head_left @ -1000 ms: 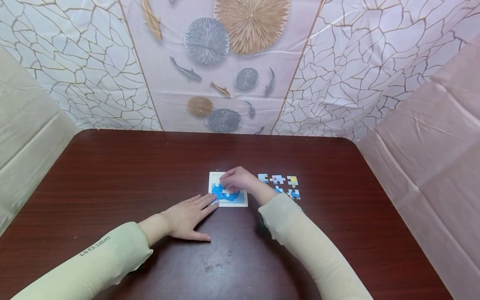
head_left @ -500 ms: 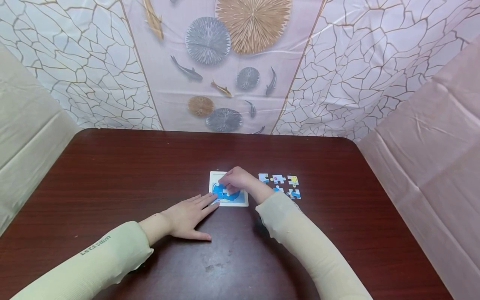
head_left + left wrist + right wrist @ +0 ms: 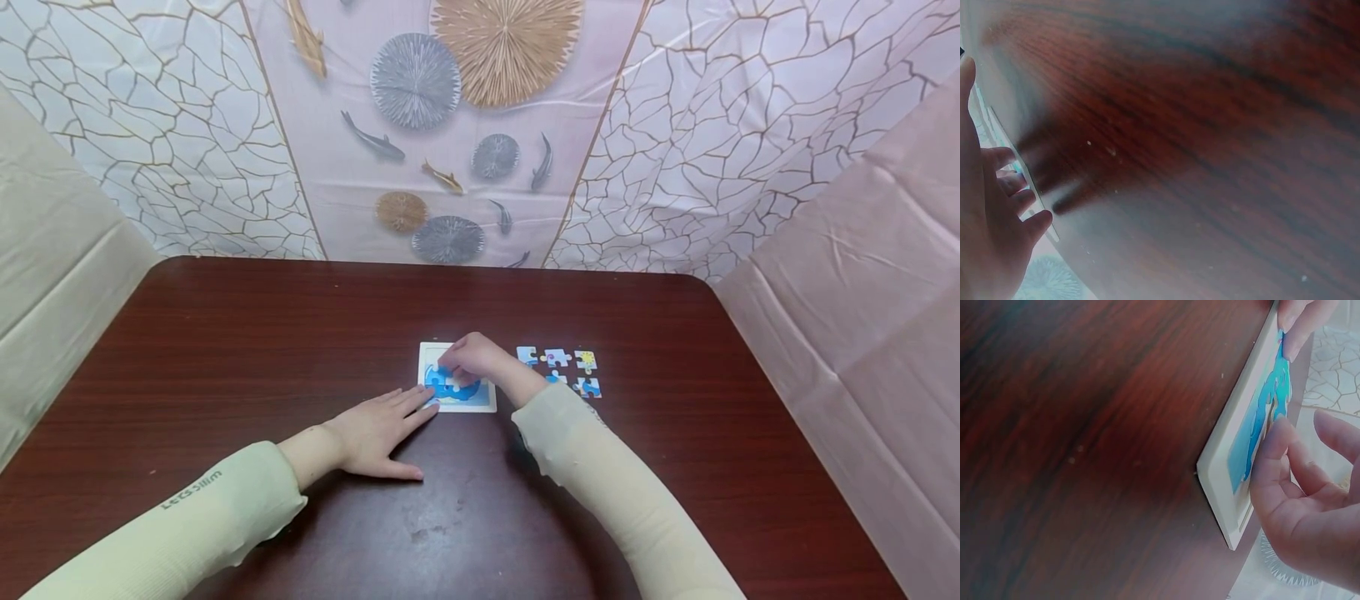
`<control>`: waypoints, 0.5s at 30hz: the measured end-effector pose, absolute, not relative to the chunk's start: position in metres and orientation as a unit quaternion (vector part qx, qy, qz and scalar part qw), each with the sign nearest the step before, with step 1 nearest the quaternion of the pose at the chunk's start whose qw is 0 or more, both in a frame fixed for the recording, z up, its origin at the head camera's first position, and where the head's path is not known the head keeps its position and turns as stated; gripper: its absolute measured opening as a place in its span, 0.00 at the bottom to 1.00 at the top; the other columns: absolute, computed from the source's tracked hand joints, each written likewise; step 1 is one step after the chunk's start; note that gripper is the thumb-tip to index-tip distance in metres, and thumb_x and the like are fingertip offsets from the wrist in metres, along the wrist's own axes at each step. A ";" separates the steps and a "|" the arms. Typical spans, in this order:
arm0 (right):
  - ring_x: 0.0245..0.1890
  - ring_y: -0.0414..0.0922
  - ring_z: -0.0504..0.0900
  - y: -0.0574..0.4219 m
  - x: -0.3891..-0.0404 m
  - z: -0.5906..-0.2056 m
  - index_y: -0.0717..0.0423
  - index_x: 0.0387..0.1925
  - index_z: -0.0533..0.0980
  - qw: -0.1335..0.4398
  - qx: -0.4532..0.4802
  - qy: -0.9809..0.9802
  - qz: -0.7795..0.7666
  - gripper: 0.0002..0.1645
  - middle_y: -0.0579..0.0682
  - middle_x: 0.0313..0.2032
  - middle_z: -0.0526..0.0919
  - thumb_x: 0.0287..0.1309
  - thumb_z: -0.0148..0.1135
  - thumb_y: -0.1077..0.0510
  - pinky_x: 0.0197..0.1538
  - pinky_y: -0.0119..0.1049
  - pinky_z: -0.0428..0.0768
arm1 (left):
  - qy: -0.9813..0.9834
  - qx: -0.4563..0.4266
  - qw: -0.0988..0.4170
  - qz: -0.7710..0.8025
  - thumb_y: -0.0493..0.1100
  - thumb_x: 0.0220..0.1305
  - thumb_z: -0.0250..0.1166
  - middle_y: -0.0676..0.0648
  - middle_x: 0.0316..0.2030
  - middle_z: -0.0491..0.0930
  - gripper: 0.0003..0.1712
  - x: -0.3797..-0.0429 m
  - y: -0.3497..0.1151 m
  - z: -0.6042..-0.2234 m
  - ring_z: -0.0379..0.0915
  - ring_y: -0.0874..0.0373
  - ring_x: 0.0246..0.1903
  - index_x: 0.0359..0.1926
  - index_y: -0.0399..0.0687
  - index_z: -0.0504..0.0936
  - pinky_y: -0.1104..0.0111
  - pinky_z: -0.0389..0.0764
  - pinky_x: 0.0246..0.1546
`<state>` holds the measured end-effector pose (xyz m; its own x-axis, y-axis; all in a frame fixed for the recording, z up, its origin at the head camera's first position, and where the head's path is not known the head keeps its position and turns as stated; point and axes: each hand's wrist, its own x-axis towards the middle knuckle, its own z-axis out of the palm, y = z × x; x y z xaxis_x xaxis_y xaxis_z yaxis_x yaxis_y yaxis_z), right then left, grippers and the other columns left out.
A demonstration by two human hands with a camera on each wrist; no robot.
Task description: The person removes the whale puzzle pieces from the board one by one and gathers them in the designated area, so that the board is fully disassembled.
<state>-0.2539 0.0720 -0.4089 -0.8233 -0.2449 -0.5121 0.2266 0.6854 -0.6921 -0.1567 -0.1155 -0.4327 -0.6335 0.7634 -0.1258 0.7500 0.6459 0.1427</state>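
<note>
A white-framed jigsaw board [image 3: 486,407] with a partly assembled blue picture lies in the middle of the table. My left hand [image 3: 378,433] lies spread, its fingertips resting on the board's left edge and lower left corner; in the left wrist view its fingers [image 3: 1022,200] reach over the rim. My right hand [image 3: 474,358] is bent over the upper middle of the board, fingers curled together at a puzzle piece that they mostly hide. The right wrist view shows the right hand [image 3: 1310,487] with its lowest fingertip at the blue picture [image 3: 1275,387].
Right of the board lie several loose puzzle pieces, among them one with a yellow sun [image 3: 586,359] and a blue-and-white one [image 3: 589,388]. My right forearm passes close by them. The dark brown table [image 3: 247,350] ends at a patterned cloth wall [image 3: 495,217].
My right hand stays over the same part of the board, its wrist shifted very slightly left. The left hand keeps its place. A tiny camera shift moves the whole scene.
</note>
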 end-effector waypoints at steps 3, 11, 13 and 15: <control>0.26 0.41 0.79 0.072 -0.254 -0.410 0.62 0.45 0.80 0.293 -0.010 0.873 -0.389 0.16 0.52 0.29 0.81 0.59 0.61 0.55 0.38 0.32 0.83 | 0.902 0.421 0.083 0.039 0.71 0.58 0.53 0.39 0.71 0.54 0.50 -0.156 -0.115 -0.432 0.48 0.47 0.71 0.70 0.43 0.57 0.54 0.58 0.68; 0.25 0.42 0.78 0.073 -0.252 -0.408 0.59 0.43 0.82 0.281 -0.029 0.877 -0.388 0.12 0.55 0.33 0.84 0.58 0.61 0.60 0.37 0.33 0.83 | 0.902 0.423 0.077 0.036 0.71 0.58 0.53 0.39 0.70 0.54 0.50 -0.156 -0.116 -0.432 0.49 0.46 0.71 0.70 0.42 0.58 0.54 0.58 0.68; 0.25 0.42 0.79 0.074 -0.251 -0.408 0.59 0.42 0.82 0.278 -0.034 0.878 -0.389 0.11 0.56 0.35 0.84 0.58 0.61 0.62 0.37 0.33 0.83 | 0.903 0.422 0.078 0.036 0.71 0.58 0.53 0.39 0.70 0.54 0.50 -0.156 -0.116 -0.433 0.49 0.47 0.71 0.70 0.42 0.57 0.55 0.58 0.68; 0.24 0.42 0.79 0.074 -0.251 -0.408 0.59 0.42 0.82 0.273 -0.041 0.880 -0.387 0.11 0.56 0.36 0.85 0.58 0.60 0.62 0.36 0.33 0.83 | 0.903 0.420 0.079 0.036 0.71 0.58 0.53 0.39 0.70 0.54 0.50 -0.156 -0.116 -0.434 0.49 0.47 0.71 0.70 0.43 0.57 0.55 0.58 0.68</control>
<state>-0.2512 0.0736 -0.4080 -0.8475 -0.2832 -0.4489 0.1397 0.6970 -0.7033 -0.1563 -0.1157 -0.4337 -0.6338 0.7651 -0.1135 0.7537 0.6439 0.1314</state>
